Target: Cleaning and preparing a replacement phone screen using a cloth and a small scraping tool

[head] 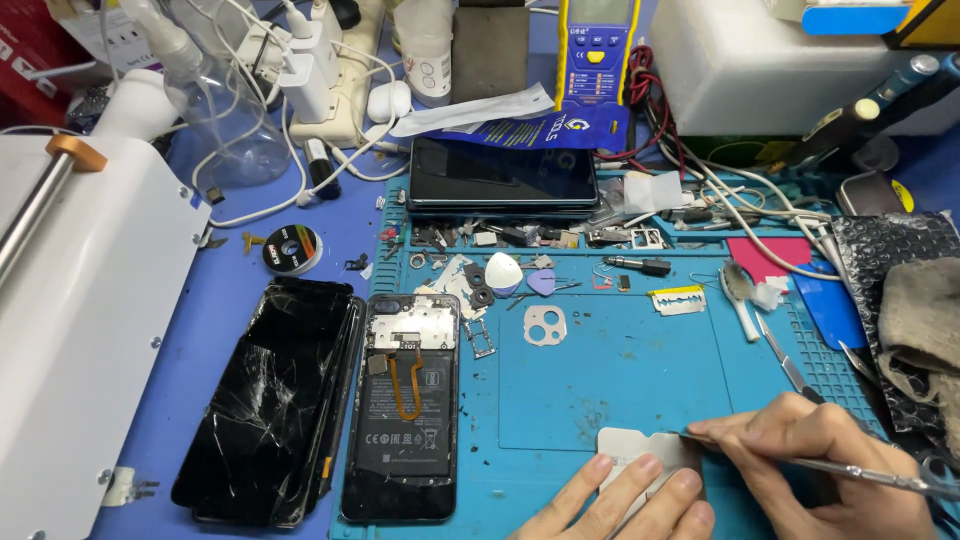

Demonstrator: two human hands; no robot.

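Cluttered bench (300,215), blue mat (620,390). Left hand (625,500) fingers flat, pinning metal plate (640,455) at mat's near edge so it won't slide. Right hand (810,470) clamped on tweezers (860,472), tip at plate edge. Opened phone (403,420) parked left.

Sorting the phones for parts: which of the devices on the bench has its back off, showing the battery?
The opened phone at the mat's left edge, with an orange flex cable over its battery. The cracked screen beside it and the dark tablet above are closed.

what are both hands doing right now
Left hand: open, fingers flat on the small metal plate.
Right hand: closed on a thin metal tool, tip at the plate.
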